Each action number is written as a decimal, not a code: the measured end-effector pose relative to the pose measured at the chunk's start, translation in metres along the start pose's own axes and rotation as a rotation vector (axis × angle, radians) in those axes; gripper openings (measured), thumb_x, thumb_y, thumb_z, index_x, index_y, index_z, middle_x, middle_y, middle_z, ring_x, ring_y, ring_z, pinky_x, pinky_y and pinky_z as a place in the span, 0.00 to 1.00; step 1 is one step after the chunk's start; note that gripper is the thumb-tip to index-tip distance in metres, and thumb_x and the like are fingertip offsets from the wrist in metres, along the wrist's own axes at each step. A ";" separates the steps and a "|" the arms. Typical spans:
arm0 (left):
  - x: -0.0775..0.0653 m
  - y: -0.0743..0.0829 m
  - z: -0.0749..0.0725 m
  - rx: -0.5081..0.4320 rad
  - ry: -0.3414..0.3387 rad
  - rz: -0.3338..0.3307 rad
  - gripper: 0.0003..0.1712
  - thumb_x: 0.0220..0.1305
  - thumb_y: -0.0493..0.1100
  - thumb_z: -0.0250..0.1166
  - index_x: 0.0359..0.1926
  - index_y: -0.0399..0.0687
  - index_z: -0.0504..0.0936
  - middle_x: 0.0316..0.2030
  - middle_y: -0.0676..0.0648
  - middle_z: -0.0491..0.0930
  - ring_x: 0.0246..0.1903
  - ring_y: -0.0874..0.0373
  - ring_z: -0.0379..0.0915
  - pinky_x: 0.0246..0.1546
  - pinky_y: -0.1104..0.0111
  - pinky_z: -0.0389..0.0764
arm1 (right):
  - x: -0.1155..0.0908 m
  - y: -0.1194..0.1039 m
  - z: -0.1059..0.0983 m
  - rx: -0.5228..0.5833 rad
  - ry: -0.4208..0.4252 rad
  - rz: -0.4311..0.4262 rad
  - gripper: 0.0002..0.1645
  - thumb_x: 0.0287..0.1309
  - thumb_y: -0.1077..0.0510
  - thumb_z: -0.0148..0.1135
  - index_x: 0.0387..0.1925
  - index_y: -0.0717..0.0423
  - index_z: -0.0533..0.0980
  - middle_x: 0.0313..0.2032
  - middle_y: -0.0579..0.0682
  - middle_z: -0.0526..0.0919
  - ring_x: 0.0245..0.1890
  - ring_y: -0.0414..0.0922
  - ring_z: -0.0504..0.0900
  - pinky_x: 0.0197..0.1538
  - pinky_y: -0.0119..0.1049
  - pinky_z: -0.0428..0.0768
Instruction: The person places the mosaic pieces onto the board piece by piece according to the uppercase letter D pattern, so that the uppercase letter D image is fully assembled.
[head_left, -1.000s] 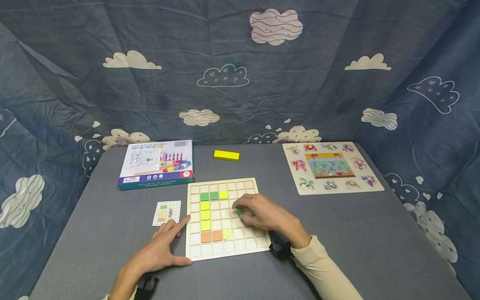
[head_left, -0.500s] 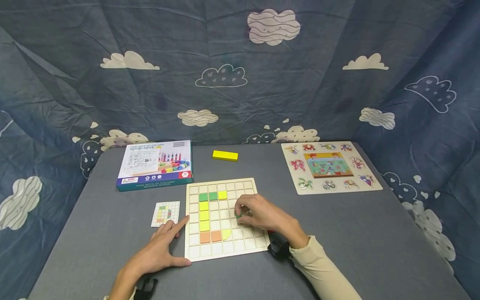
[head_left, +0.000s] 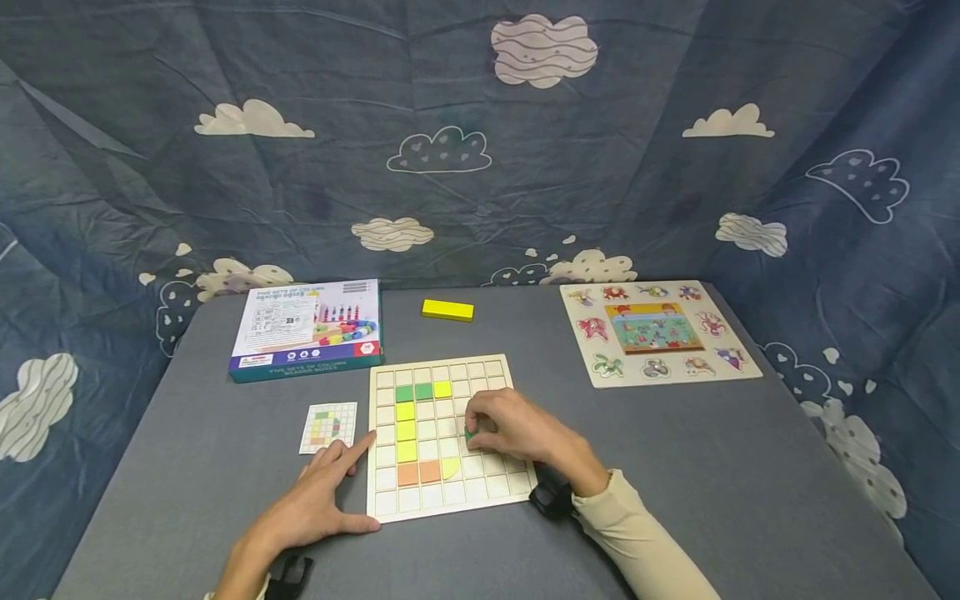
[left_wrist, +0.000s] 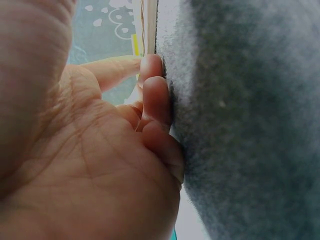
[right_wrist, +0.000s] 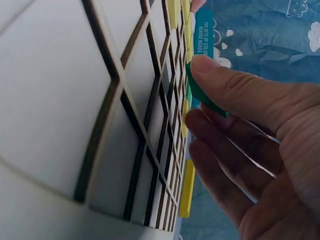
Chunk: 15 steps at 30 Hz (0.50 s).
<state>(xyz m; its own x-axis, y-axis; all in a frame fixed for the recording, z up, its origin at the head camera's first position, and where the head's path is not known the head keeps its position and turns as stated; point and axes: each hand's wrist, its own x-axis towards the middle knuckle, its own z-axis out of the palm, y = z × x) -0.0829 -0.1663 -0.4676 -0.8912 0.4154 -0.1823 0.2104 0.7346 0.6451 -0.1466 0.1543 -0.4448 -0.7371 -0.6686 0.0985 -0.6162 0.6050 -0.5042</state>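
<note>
My right hand (head_left: 513, 425) pinches a small green tile (right_wrist: 202, 95) between thumb and fingers, over the right middle of the wooden grid board (head_left: 450, 504). In the right wrist view the tile is tilted and close to the grid; whether it touches the board is unclear. My left hand (head_left: 318, 492) lies at the board's left side, its straight index finger and thumb touching the edge. On the board lie two green tiles (head_left: 414, 392), several yellow tiles (head_left: 406, 431), two orange tiles (head_left: 418, 473) and a pale yellow rounded tile (head_left: 450, 468).
A small pattern card (head_left: 328, 425) lies just beyond my left hand. Behind it sits a boxed toy set (head_left: 307, 329). A yellow block (head_left: 447, 310) rests beyond the board, and an animal picture puzzle (head_left: 660, 367) lies at the back right. A cloud-printed cloth (head_left: 450, 200) hangs behind the table.
My right hand has shifted slightly, bringing the green tile a little left and nearer to me on the board. My left hand stays at the board's edge.
</note>
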 end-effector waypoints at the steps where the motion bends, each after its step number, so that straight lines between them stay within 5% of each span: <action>1: 0.000 0.000 0.000 -0.001 -0.001 -0.002 0.66 0.38 0.63 0.82 0.77 0.54 0.60 0.38 0.55 0.64 0.41 0.59 0.56 0.42 0.66 0.61 | 0.000 0.000 0.001 -0.012 -0.008 0.002 0.12 0.52 0.56 0.77 0.30 0.50 0.78 0.29 0.43 0.79 0.28 0.40 0.74 0.33 0.28 0.71; 15: 0.001 0.001 0.000 0.000 -0.008 -0.017 0.66 0.38 0.63 0.83 0.77 0.55 0.60 0.38 0.55 0.64 0.41 0.58 0.56 0.43 0.65 0.61 | 0.002 -0.003 0.007 -0.090 -0.050 0.013 0.11 0.52 0.55 0.77 0.29 0.49 0.78 0.29 0.43 0.79 0.30 0.37 0.72 0.39 0.31 0.71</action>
<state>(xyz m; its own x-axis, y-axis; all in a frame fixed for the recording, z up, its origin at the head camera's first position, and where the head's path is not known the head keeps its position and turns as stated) -0.0831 -0.1652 -0.4674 -0.8913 0.4071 -0.1996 0.1952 0.7418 0.6416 -0.1441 0.1482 -0.4487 -0.7316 -0.6800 0.0483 -0.6308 0.6484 -0.4262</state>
